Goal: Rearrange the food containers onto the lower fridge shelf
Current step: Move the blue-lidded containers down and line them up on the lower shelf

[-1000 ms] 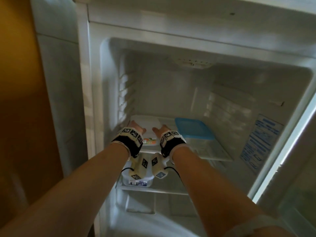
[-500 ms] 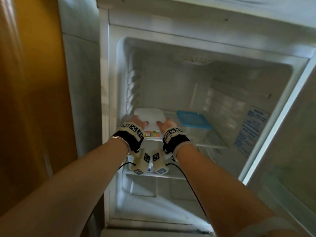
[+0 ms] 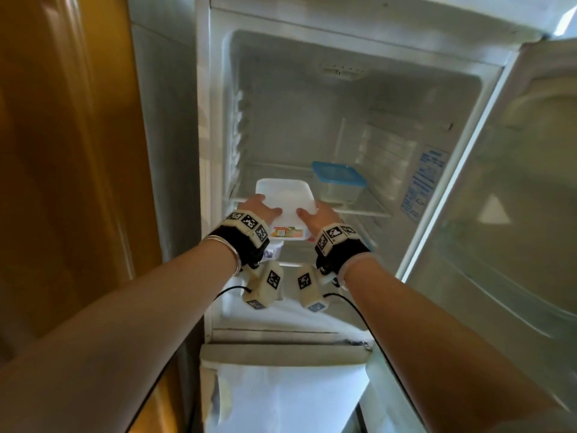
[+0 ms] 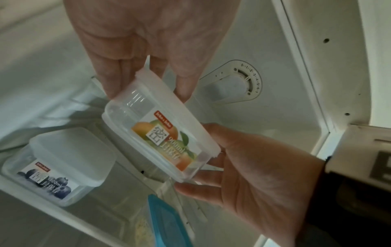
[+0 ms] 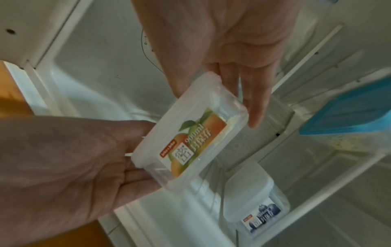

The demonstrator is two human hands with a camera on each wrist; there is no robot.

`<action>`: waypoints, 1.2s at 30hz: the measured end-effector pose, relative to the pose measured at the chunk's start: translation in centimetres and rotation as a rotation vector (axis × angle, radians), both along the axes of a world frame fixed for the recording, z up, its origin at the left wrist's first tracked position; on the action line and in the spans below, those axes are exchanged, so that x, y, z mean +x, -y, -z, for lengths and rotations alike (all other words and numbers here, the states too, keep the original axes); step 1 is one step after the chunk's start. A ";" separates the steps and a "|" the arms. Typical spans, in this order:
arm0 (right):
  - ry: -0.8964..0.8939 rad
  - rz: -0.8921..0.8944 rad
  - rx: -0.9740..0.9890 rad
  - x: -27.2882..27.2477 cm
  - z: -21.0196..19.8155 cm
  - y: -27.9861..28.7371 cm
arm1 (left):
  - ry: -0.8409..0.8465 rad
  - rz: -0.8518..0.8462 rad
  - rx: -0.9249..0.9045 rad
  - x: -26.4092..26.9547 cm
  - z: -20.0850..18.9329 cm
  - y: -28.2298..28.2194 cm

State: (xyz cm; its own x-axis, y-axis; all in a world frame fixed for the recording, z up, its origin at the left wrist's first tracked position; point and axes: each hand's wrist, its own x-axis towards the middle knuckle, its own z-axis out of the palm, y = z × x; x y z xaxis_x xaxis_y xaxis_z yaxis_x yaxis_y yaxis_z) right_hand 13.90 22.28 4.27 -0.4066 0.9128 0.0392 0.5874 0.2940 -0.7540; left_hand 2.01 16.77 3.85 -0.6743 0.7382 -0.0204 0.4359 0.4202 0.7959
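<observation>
A clear container with a white lid and an orange fruit label (image 3: 285, 203) (image 4: 160, 133) (image 5: 190, 133) is held between both hands, sticking out past the front edge of the upper shelf (image 3: 365, 211). My left hand (image 3: 265, 210) grips its left end and my right hand (image 3: 312, 214) its right end, thumbs on the lid and fingers underneath. A blue-lidded container (image 3: 338, 179) (image 5: 349, 113) stands on the upper shelf to the right. A blueberry-labelled container (image 4: 57, 167) (image 5: 253, 205) sits on the lower shelf (image 3: 299, 263), mostly hidden behind my left wrist in the head view.
The fridge door (image 3: 515, 214) stands open on the right. A yellow-brown wall (image 3: 62, 151) runs along the left of the fridge. A thermostat dial (image 4: 239, 81) sits on the side wall. A white drawer front (image 3: 281, 354) lies below the lower shelf.
Both hands have drawn the orange-labelled container forward from the upper shelf toward me, and its near end now overhangs the shelf edge. The head view has backed away from the fridge.
</observation>
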 end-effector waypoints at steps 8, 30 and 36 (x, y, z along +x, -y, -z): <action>0.077 0.012 0.029 2.4 1.8 2.0 | 0.010 0.023 -0.049 1.5 2.3 1.7; 0.116 -0.042 -0.167 -4.7 7.0 -6.1 | 0.062 -0.030 -0.109 -4.9 7.2 -4.6; 0.086 -0.071 -0.217 -7.4 8.1 -9.3 | 0.022 -0.126 -0.079 -7.2 8.1 -8.0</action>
State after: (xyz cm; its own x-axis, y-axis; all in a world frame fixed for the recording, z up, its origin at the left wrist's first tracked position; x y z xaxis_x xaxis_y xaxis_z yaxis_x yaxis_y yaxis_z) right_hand 6.46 31.57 -3.80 -0.4636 0.8650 -0.1920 0.6359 0.1739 -0.7520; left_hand -5.15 24.79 -4.26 -0.7600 0.6434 -0.0914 0.3585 0.5324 0.7668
